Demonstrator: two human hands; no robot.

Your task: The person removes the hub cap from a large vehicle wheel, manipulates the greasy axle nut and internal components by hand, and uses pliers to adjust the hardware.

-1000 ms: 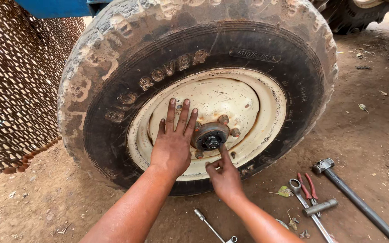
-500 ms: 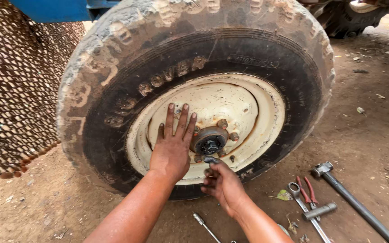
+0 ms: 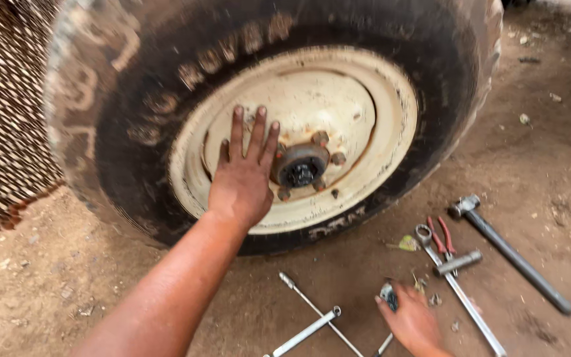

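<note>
Left hand (image 3: pixel 242 175) pressed flat, fingers spread, on cream steel wheel rim (image 3: pixel 358 99), just beside rusty hub (image 3: pixel 301 168) with its ring of studs. Right hand (image 3: pixel 412 320) down at ground level, fingers curled onto a small dark part (image 3: pixel 388 295); grip unclear, partly blurred. Cross wheel wrench (image 3: pixel 315 316) lies just left of it. Beyond: long spanner (image 3: pixel 460 294), red-handled pliers (image 3: pixel 441 236), hammer (image 3: pixel 507 251). Worn tyre (image 3: pixel 133 119) stands upright on bare brown dirt ground (image 3: pixel 550 165), outdoors, scattered pebbles.
</note>
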